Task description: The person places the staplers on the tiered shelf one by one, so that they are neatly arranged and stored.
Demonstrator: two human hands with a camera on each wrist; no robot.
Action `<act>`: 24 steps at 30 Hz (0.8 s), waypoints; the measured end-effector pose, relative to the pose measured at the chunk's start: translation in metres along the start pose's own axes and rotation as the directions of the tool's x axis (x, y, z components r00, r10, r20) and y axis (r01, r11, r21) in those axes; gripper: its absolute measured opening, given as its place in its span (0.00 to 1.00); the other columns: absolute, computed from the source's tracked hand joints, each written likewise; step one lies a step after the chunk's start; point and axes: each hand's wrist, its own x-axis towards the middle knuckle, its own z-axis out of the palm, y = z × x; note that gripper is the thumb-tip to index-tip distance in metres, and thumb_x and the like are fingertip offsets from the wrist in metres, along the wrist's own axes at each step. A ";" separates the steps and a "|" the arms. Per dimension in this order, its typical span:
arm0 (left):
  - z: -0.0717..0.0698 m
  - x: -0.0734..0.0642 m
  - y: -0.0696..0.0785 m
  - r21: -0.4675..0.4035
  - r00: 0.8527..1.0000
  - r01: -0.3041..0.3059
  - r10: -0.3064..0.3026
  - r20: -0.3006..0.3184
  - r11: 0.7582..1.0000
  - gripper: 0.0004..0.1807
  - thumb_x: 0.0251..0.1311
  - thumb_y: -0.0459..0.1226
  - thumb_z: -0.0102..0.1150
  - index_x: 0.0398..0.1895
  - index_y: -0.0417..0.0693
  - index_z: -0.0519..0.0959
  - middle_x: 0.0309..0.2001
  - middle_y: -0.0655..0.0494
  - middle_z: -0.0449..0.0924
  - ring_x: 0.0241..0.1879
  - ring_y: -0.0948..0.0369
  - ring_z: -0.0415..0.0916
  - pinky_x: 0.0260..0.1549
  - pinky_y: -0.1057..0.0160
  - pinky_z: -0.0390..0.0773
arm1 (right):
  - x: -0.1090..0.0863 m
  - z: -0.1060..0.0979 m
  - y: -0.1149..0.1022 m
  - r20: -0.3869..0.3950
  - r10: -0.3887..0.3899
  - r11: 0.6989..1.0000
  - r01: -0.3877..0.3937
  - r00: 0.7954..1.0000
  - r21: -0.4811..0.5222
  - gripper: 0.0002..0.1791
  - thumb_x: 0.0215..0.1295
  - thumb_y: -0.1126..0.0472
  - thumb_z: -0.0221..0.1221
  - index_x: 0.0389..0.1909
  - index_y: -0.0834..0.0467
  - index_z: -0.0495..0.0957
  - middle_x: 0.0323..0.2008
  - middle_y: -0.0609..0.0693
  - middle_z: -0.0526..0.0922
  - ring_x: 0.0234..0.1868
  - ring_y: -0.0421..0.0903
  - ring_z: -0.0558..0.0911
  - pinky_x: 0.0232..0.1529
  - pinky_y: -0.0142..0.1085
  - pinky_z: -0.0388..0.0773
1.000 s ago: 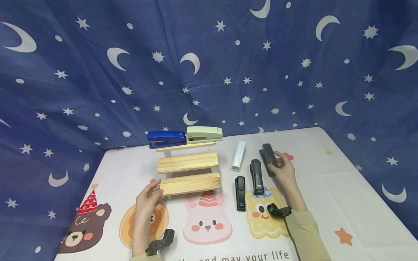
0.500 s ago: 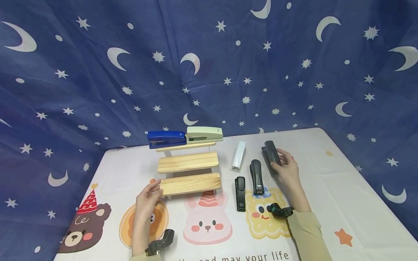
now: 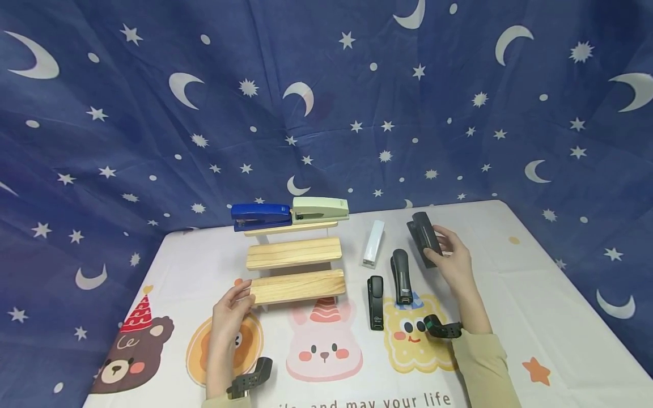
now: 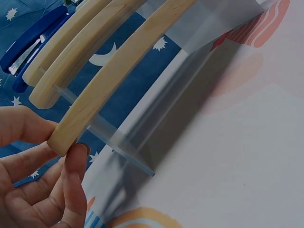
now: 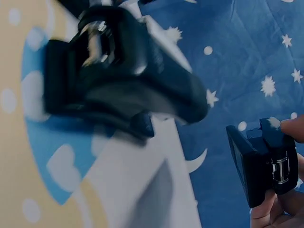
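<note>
My left hand (image 3: 230,314) pinches the left end of the lowest wooden board (image 3: 301,288) of a three-tier shelf rack. In the left wrist view, thumb and fingers sit on both sides of that board end (image 4: 71,126), and a clear plastic side panel (image 4: 121,145) stands below it. On the right, my right hand (image 3: 455,262) grips a dark grey stapler (image 3: 424,241) by its right side, thumb near its front end. The right wrist view shows this stapler (image 5: 266,164) raised above the tablecloth, its end turned toward the camera.
A blue stapler (image 3: 262,215) and a pale green stapler (image 3: 320,209) lie end to end on the top tier. Right of the rack, a white stapler (image 3: 373,243), a black stapler (image 3: 401,276) and a smaller black stapler (image 3: 376,303) rest on the printed tablecloth (image 3: 535,306).
My right hand has lifted the dark grey stapler off the table and shifted it slightly back and to the right. The left hand stays on the rack.
</note>
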 end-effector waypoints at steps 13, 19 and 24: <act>0.000 0.003 -0.002 0.014 1.000 0.005 -0.004 -0.013 1.000 0.24 0.63 0.35 0.52 0.64 0.49 0.70 0.58 0.47 0.73 0.39 0.73 0.75 0.41 0.73 0.78 | -0.011 -0.001 -0.030 0.052 -0.089 0.995 0.087 0.995 0.045 0.34 0.56 0.69 0.62 0.66 0.53 0.68 0.57 0.63 0.78 0.50 0.45 0.73 0.40 0.21 0.68; 0.000 0.002 -0.002 -0.001 1.000 -0.003 0.003 0.009 1.000 0.24 0.63 0.35 0.54 0.64 0.48 0.70 0.58 0.46 0.73 0.38 0.73 0.75 0.41 0.73 0.77 | -0.018 0.002 -0.037 0.071 -0.136 0.991 0.135 0.988 0.018 0.33 0.57 0.69 0.61 0.66 0.54 0.68 0.57 0.62 0.77 0.49 0.40 0.72 0.39 0.21 0.69; 0.001 0.002 -0.002 0.004 1.000 -0.001 0.001 -0.004 1.000 0.24 0.63 0.35 0.54 0.64 0.47 0.71 0.58 0.45 0.74 0.37 0.73 0.75 0.41 0.73 0.77 | -0.022 0.004 -0.043 0.108 -0.164 0.986 0.164 0.981 0.009 0.33 0.56 0.69 0.63 0.65 0.55 0.69 0.55 0.64 0.78 0.38 0.33 0.75 0.38 0.24 0.73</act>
